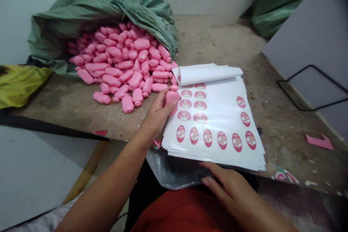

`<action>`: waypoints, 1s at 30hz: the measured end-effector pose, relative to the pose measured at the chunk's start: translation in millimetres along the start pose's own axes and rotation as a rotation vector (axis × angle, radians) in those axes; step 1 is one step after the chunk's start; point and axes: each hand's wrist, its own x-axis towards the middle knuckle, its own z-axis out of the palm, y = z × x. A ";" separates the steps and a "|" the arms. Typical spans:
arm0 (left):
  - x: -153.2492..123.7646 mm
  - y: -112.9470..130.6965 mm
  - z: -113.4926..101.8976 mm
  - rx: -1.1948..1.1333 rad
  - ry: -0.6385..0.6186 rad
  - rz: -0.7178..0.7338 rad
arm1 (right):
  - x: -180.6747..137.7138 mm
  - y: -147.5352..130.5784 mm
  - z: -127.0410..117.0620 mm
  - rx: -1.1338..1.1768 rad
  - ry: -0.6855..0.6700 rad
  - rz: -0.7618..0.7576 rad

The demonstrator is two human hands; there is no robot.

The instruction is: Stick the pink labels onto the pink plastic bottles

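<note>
Gripping a pink bottle [172, 99], the left hand [157, 115] overlaps the sticker sheets [219, 103] at its right; a sideways drag could skew them. The right hand [228, 185] looks open and empty, a plastic bag [175, 172] beside it; a loosened left grip could drop the bottle there.

The left hand [155, 116] grips 1 bottle [172, 98], with label sheets [217, 110] just to that hand's right, a green sack [87, 11] and more pink bottles [119, 70] beyond it leftward, and the right hand [231, 185] beside a clear bag [174, 172].
</note>
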 end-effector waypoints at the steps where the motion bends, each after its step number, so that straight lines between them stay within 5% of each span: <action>1: 0.0 -2.1 -4.7 0.007 0.028 0.001 | 1.7 2.0 -2.3 0.011 0.021 0.006; 11: -15.7 -36.0 2.8 -0.181 0.124 -0.037 | -8.0 -1.4 -33.7 0.170 -0.020 -0.002; 17: -16.9 -40.3 -10.2 -0.196 0.141 -0.072 | -37.1 53.1 -68.1 -0.243 0.609 0.258; 22: -19.1 -41.1 -8.4 -0.249 0.149 -0.104 | -16.8 78.8 -53.7 -0.509 0.591 0.137; 30: -29.2 -40.5 6.8 -0.213 0.197 -0.137 | -5.0 67.1 -33.5 -0.640 0.605 0.012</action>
